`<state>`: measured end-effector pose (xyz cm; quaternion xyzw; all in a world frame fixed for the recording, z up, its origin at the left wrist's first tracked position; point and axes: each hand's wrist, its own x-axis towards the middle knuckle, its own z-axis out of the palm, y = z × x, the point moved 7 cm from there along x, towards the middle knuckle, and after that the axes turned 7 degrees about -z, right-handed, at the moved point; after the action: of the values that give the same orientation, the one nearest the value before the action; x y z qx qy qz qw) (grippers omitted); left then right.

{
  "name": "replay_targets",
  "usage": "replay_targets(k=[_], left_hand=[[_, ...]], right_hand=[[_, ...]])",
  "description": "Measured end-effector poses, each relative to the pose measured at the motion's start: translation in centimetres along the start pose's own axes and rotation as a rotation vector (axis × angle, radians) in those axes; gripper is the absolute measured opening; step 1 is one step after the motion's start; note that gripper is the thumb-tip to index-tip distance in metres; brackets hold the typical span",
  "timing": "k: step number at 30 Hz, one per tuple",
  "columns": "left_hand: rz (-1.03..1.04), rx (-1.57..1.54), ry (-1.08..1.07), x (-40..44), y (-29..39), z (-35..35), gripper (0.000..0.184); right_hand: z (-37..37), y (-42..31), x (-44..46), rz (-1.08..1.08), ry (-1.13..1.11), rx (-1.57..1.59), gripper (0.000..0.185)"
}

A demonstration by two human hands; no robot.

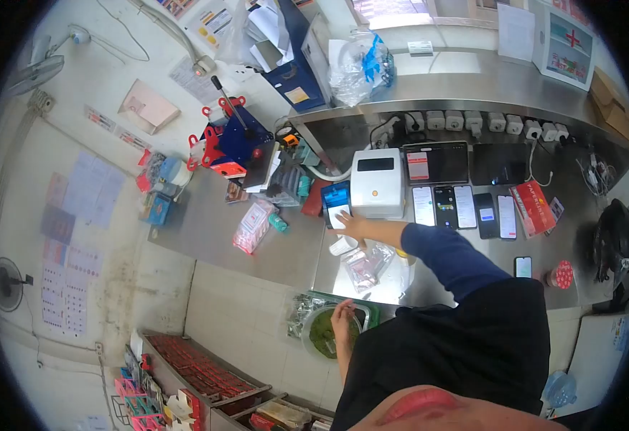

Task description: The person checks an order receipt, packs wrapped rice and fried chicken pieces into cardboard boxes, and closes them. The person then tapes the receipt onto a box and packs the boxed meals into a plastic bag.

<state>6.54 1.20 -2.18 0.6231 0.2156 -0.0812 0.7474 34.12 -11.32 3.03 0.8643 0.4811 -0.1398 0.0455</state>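
Note:
My right hand (348, 224) reaches out in a dark blue sleeve, its fingers spread over a phone (337, 204) with a lit blue-and-white screen. The phone leans beside a white label printer (377, 183). My left hand (341, 323) is low near my body, its fingers slightly bent, above a round tub of green contents (323, 332); I see nothing held in it. On the steel counter below my right hand lie a white cup-like item (343, 246) and clear plastic packets (368, 267).
Several phones (465, 207) and two tablets (436, 164) line the counter, beside a red box (533, 208). A red-and-blue lever press (230, 144) stands left. A steel shelf (458, 75) runs above plugged-in chargers. Red-lined drawers (203, 366) are lower left.

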Motion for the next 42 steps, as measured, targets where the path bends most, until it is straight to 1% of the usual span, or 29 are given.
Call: replay_targets(k=[1,3,4,5,6,7,9,10,11,13,14,15,17,18,20,22,23,24,25,26,27,29,30,32,34,35,37,38,42], left_hand=[[0.009,0.025,-0.015,-0.1,-0.4,0.2,0.026],[0.008,0.078,-0.002,-2.0,-1.1,-2.1,0.025],[-0.014,-0.031,0.053,-3.2,-1.9,-3.0,0.025],[-0.034,-0.146,0.103,-4.3,-2.8,-3.8,0.025],[-0.018,-0.146,0.106,-5.0,-3.7,-4.7,0.025],[-0.013,-0.154,0.140,-6.0,-4.7,-5.8,0.025],[-0.001,-0.193,0.254,-8.0,-8.0,-9.6,0.025],[0.008,-0.214,0.320,-9.0,-9.9,-11.7,0.026],[0.014,-0.229,0.384,-10.1,-12.0,-13.9,0.026],[0.036,-0.268,0.494,-11.9,-15.8,-17.9,0.026],[0.055,-0.289,0.529,-12.6,-17.2,-19.4,0.027],[0.076,-0.309,0.557,-13.0,-18.3,-20.6,0.027],[0.115,-0.387,0.564,-13.7,-19.3,-21.0,0.028],[0.130,-0.418,0.591,-14.0,-19.8,-21.3,0.028],[0.146,-0.458,0.615,-13.7,-20.5,-21.7,0.028],[0.033,-0.533,0.709,-13.1,-21.2,-21.5,0.024],[0.027,-0.537,0.705,-12.9,-20.8,-21.0,0.024],[0.003,-0.412,0.690,-13.6,-18.0,-18.9,0.023],[-0.022,-0.286,0.673,-14.0,-14.6,-16.6,0.021],[-0.027,-0.287,0.667,-13.8,-12.7,-15.3,0.021],[-0.049,-0.334,0.629,-13.4,-11.4,-14.1,0.020],[-0.074,-0.384,0.589,-12.9,-11.2,-13.7,0.019],[-0.070,-0.317,0.534,-11.9,-11.4,-13.7,0.020],[-0.068,-0.254,0.482,-10.8,-11.7,-14.1,0.020],[-0.129,-0.376,0.343,-9.4,-11.9,-13.9,0.022],[-0.133,-0.380,0.338,-9.4,-11.6,-13.7,0.022],[0.012,-0.155,0.264,-9.4,-9.6,-12.5,0.022],[0.006,-0.158,0.260,-9.3,-9.0,-12.1,0.022],[0.013,-0.010,0.305,-9.1,-5.7,-11.0,0.023]], right_hand=[[1.9,0.6,1.0,-0.003,-0.072,-0.055,0.136],[3.7,-2.0,1.9,-0.128,-0.139,-0.114,0.131],[4.2,-2.6,2.2,-0.136,-0.121,-0.116,0.131],[4.8,-3.0,2.7,-0.159,0.004,-0.080,0.127],[5.3,-3.1,3.5,-0.179,0.129,-0.047,0.122],[6.4,-3.5,4.8,-0.184,0.142,-0.058,0.122],[7.2,-2.3,7.3,0.027,0.388,0.141,0.112],[6.1,-2.6,6.6,0.013,0.403,0.226,0.106],[5.2,-2.9,6.5,0.008,0.405,0.223,0.106],[5.3,-3.5,6.8,0.041,0.263,0.582,0.107],[3.8,-4.0,5.9,0.027,0.351,0.619,0.091],[2.3,-4.1,5.3,0.030,0.349,0.619,0.091],[2.2,-6.2,4.5,-0.223,-0.106,0.338,0.059],[2.5,-6.2,3.9,-0.222,-0.113,0.333,0.059],[1.8,-6.1,2.5,-0.278,0.045,0.297,0.028],[-0.3,-6.5,-0.8,-0.278,0.025,0.244,0.024],[-1.0,-6.8,-2.3,-0.279,0.010,0.198,0.019],[-0.9,-6.8,-3.3,-0.273,0.003,0.200,0.019],[-1.2,-6.5,-4.2,-0.218,0.071,0.165,0.016],[-1.7,-6.1,-5.0,-0.164,0.139,0.128,0.013],[-1.7,-6.1,-5.6,-0.158,0.135,0.127,0.013],[-2.2,-6.0,-6.7,-0.130,0.193,0.025,0.009],[-2.2,-5.8,-6.9,-0.128,0.188,0.024,0.009],[-2.6,-4.0,-7.1,0.023,0.211,-0.023,0.009],[-7.3,-2.3,-8.6,0.084,0.196,0.028,0.012],[-9.2,-2.0,-9.1,0.088,0.190,0.025,0.012],[-11.0,-1.3,-9.7,0.078,0.106,-0.057,0.018],[-11.2,-0.7,-10.0,0.082,0.099,-0.057,0.018],[-12.2,0.8,-11.8,0.110,-0.127,-0.070,0.028]])
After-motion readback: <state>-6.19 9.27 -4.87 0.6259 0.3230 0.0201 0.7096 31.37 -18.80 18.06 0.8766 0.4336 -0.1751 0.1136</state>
